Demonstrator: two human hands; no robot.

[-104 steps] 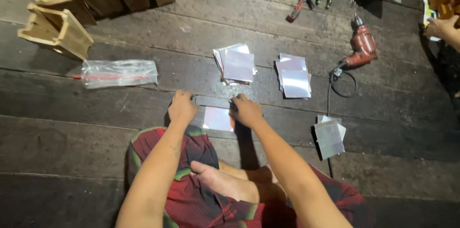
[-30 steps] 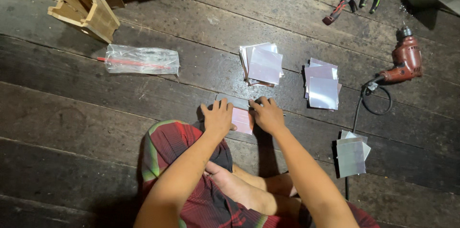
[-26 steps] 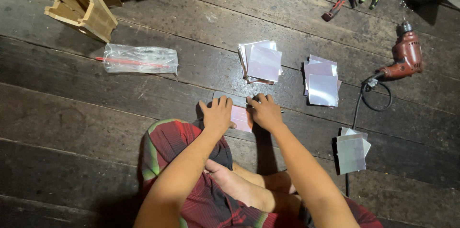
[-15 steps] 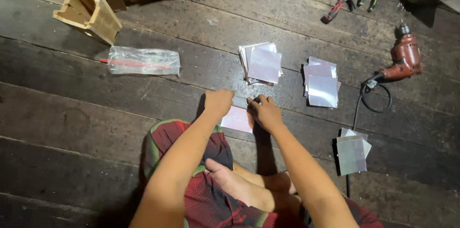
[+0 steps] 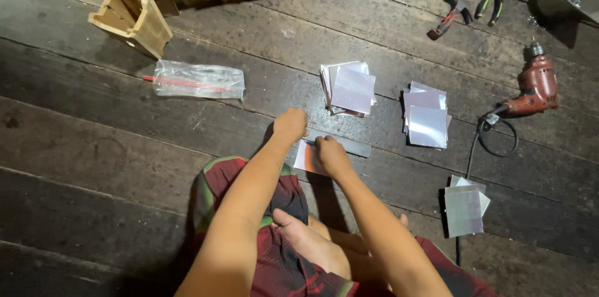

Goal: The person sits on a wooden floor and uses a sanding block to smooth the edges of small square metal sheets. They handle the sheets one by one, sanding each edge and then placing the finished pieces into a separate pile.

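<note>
I sit cross-legged on a dark plank floor. My left hand [image 5: 290, 125] is curled over the left end of a flat grey metal strip [image 5: 350, 146] that lies across a small shiny metal sheet [image 5: 306, 158]. My right hand [image 5: 331, 155] rests on that sheet just below the strip, with its fingers bent against the strip's edge. Whether a small tool is in its fingers is too small to tell. Both hands are close together, right in front of my knees.
Stacks of similar metal sheets lie ahead [image 5: 349, 88], to the right [image 5: 427, 117] and beside my right knee [image 5: 464, 208]. A red corded drill [image 5: 535, 87], pliers [image 5: 488, 5], a clear plastic bag [image 5: 198, 80] and wooden boxes [image 5: 134, 17] surround them.
Both hands have shifted slightly forward on the sheet. The left hand now sits at the strip's end, and the strip shows to the right of my right hand.
</note>
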